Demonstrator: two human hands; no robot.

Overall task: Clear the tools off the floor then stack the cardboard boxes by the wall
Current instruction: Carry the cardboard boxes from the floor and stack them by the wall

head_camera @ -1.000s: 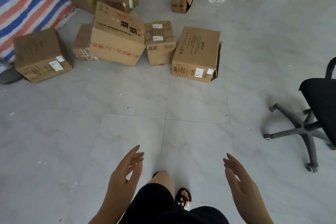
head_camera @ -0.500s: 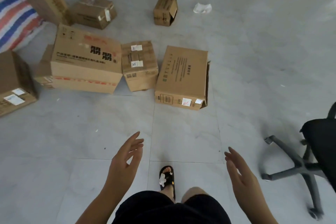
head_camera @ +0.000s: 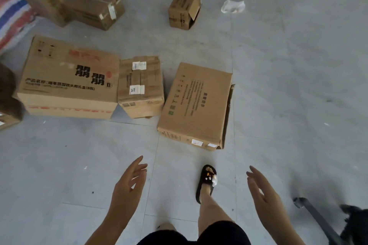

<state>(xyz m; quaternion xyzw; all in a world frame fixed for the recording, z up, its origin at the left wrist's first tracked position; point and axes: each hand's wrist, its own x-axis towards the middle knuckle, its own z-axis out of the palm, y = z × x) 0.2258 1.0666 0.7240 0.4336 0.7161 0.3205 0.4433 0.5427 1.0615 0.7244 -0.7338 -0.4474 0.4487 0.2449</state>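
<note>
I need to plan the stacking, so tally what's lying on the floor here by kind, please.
Cardboard boxes: 8 at least partly in view, some cut off at the edges
White crumpled bag or wrapper: 1
Tools: 0 visible
Total: 9

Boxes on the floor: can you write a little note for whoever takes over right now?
Left hand: open, holds nothing. Right hand: open, holds nothing.
Nearest, right ahead: the flat box, lying on the floor. Left of it, the taped box sits against the big printed box. Farther off: a small open box alone, and two more boxes by the striped tarp.
Done: no tools visible on the floor.
Left: no box is stacked yet; all need stacking by the wall.
</note>
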